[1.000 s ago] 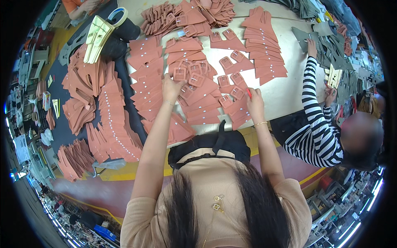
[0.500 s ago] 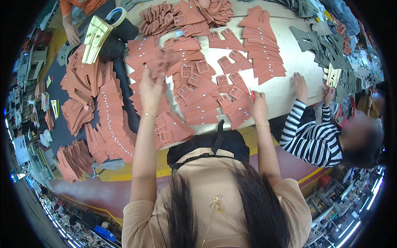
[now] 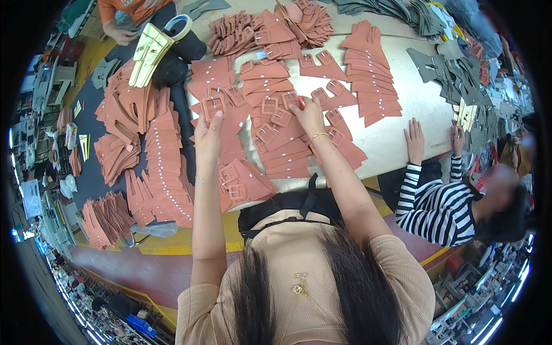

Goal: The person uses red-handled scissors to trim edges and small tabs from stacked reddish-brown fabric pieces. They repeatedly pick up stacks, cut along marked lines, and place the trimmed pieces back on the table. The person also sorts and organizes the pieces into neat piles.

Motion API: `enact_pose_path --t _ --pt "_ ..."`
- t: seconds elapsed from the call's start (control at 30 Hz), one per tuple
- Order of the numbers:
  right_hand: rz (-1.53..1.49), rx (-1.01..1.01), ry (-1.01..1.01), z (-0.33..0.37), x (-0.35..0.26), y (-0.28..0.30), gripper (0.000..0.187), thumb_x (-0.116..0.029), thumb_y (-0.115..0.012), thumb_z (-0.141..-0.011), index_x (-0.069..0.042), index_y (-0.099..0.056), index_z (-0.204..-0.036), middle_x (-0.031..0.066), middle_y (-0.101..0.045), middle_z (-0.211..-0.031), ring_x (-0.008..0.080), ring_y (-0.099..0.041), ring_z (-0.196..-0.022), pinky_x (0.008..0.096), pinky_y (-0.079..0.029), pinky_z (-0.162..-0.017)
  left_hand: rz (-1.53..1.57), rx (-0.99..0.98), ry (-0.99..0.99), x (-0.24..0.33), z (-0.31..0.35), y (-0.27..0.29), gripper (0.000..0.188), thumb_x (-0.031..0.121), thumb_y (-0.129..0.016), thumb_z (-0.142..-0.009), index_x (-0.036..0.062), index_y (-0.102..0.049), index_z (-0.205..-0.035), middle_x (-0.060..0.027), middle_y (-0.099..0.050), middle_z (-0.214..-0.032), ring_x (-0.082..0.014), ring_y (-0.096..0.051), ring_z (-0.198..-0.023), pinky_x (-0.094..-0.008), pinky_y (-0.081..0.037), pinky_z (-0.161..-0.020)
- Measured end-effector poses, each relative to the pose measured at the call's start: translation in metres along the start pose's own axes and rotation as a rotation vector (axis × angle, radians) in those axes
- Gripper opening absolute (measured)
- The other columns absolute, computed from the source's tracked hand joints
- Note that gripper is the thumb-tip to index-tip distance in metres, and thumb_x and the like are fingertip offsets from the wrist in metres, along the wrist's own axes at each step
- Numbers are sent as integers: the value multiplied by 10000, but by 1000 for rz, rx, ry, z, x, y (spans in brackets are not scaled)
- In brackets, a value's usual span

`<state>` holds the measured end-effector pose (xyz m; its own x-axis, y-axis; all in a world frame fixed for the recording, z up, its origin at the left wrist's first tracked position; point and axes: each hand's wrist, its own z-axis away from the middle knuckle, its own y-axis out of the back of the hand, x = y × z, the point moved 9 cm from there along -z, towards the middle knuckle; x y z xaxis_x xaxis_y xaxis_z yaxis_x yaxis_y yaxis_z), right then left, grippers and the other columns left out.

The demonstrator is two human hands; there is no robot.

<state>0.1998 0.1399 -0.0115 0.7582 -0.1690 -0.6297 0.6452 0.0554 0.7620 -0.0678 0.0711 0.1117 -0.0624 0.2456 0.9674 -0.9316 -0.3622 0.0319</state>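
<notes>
Terracotta leather strap pieces with square buckles (image 3: pixel 276 129) lie in overlapping rows across the pale table (image 3: pixel 397 146). My left hand (image 3: pixel 208 137) is raised over the left rows, its fingers closed on one buckled strap piece (image 3: pixel 214 107). My right hand (image 3: pixel 309 115) lies flat on the middle rows, fingertips touching a buckle piece (image 3: pixel 289 101); it lifts nothing.
Stacks of the same terracotta pieces (image 3: pixel 164 167) fill a dark mat on the left. A person in a striped sleeve (image 3: pixel 428 198) rests a hand (image 3: pixel 414 141) on the table at the right. Grey-green cut pieces (image 3: pixel 445 63) are far right. Another person's hand (image 3: pixel 122 37), cream pieces (image 3: pixel 146 49) and a tape roll (image 3: pixel 181 25) are top left.
My left hand went from the middle rows to the left and picked up a buckled piece. My right hand slid up and left onto the middle rows. The striped-sleeved person's hand drew nearer the table edge.
</notes>
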Motion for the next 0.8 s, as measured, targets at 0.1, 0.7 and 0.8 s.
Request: enact_pose_path --t 0.1,0.7,0.8 --pt "57 -34 -32 0 -6 -5 356 -260 -697 -779 -26 -582 -1022 150 -537 -1114 346 -598 -947 436 -497 -779 165 21 111 -7 11 9 276 148 -530 -919 25 -536 -1166 -65 -595 -1069 -137 -568 -957 -284 -450 -864" --pt "-237 -41 331 46 -141 124 270 -222 -712 -782 -56 -545 -914 122 -643 -697 266 -637 -641 364 -465 -587 444 -73 175 -34 41 28 448 -34 -397 -777 63 -437 -1213 -126 -577 -1094 -234 -595 -994 -386 -513 -871" --pt "-518 -264 343 71 -157 143 295 -254 -729 -779 -40 -551 -878 93 -602 -688 168 -571 -607 297 -431 -572 397 -101 158 -33 44 17 426 -34 -386 -803 70 -438 -1213 -120 -570 -1111 -208 -583 -1005 -369 -509 -868"
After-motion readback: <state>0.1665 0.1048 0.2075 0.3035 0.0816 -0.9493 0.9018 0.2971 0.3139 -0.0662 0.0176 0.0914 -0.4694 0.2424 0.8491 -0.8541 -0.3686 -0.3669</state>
